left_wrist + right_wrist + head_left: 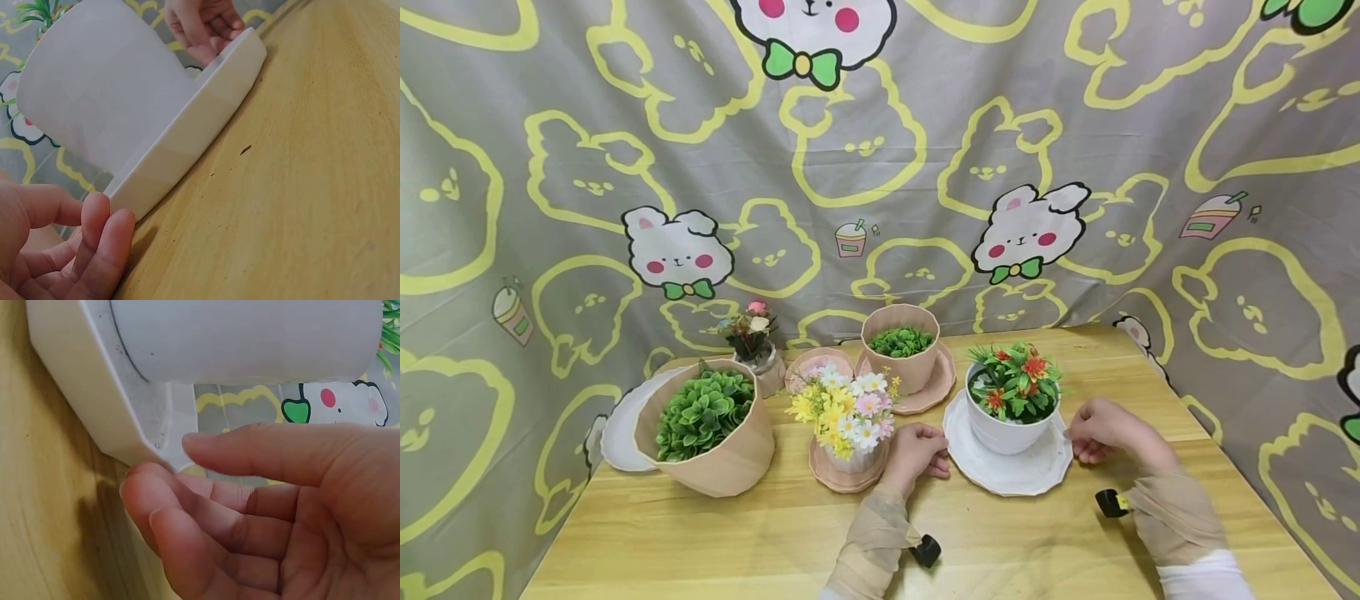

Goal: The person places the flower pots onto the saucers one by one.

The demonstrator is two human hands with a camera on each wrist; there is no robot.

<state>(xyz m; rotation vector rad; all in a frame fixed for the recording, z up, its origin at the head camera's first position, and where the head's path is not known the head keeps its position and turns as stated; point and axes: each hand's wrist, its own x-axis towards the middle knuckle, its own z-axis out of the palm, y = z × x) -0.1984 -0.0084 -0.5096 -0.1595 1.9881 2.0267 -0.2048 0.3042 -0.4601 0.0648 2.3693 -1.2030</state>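
Note:
A white pot (1011, 429) with red flowers and green leaves (1018, 383) stands on a white saucer (1007, 479), which rests on the wooden table. At the saucer's left edge is my left hand (917, 454), its bent fingertips (115, 240) right by the rim. On the opposite side, my right hand (1108, 433) is loosely curled at the rim. The right wrist view shows its thumb (231, 450) above the rim's corner, a gap from the fingers (156, 494) beside the outer wall. The pot stands upright between both hands.
Left of my left hand, a small pot of yellow, white and pink flowers (842, 417) sits on a pink saucer (823, 479). Farther left stands a large peach planter (730, 458); behind are a peach pot (902, 367) and a small rose pot (767, 362). A patterned curtain (895, 225) hangs behind.

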